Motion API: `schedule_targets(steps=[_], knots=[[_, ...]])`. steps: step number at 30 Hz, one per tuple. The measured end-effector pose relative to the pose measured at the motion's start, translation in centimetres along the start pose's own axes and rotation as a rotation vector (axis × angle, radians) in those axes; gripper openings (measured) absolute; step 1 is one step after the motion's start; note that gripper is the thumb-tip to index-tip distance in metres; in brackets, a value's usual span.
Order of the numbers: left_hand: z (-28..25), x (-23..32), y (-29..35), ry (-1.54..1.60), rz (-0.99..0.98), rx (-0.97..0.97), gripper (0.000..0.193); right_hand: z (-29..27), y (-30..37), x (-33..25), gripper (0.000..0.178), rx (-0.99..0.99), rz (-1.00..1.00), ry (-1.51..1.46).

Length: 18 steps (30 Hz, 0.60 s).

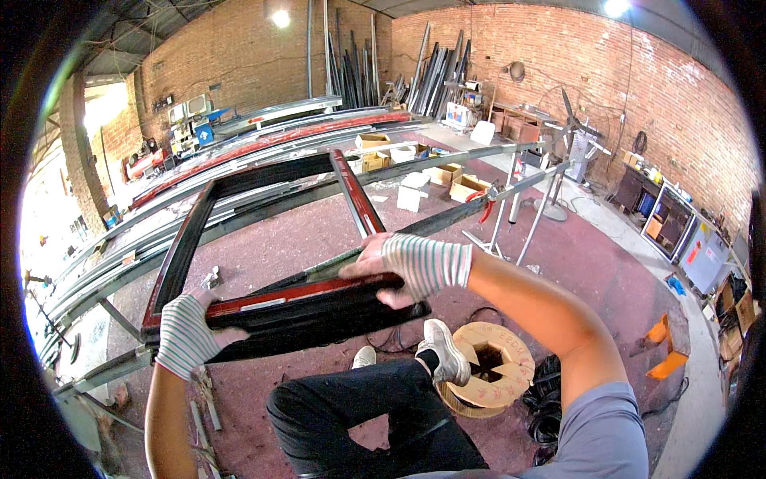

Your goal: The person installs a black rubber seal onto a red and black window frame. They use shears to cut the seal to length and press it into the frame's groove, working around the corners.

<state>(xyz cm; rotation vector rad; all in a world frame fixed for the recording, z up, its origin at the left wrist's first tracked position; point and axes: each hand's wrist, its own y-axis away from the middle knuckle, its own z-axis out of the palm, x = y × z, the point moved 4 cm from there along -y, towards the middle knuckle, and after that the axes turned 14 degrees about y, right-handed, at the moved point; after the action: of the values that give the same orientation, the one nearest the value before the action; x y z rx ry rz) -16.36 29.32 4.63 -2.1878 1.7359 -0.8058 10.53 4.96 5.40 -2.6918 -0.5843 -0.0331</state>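
Note:
A rectangular window frame (307, 323), black with red-brown faces, is tilted up in front of me. My left hand (190, 334), in a striped glove with bare fingertips, is closed round its near left corner, thumb along the near bar. In a matching glove, my right hand (403, 267) is closed over the near right corner, fingers on top and thumb lower down. Beneath and behind the frame run the long metal rails of a work stand (447, 215). Part of the far rail is seen through the frame's opening.
By my shoe stands a cardboard-faced spool (487, 343), with black coiled material (546, 399) beside it. An orange metal piece (670, 347) lies to the right. Cardboard boxes (469, 188) sit beyond the rails. Long metal profiles (271, 144) fill the left and back, and a fan (573, 124) stands far right.

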Motion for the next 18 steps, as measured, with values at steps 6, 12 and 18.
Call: schedule_targets(steps=[6,12,18], knots=[[1.4,4.5,-0.2,-0.121,-0.084,0.019,0.067,-1.2,1.8,-1.1,0.056,0.032,0.182,0.363],[3.1,6.7,0.2,0.038,0.058,0.116,0.059,-1.1,-4.0,-18.1,0.026,0.315,-0.128,-0.07],[3.3,9.0,0.3,-0.041,0.016,0.145,0.054,2.8,-6.5,-25.6,0.022,0.171,-0.229,-0.245]])
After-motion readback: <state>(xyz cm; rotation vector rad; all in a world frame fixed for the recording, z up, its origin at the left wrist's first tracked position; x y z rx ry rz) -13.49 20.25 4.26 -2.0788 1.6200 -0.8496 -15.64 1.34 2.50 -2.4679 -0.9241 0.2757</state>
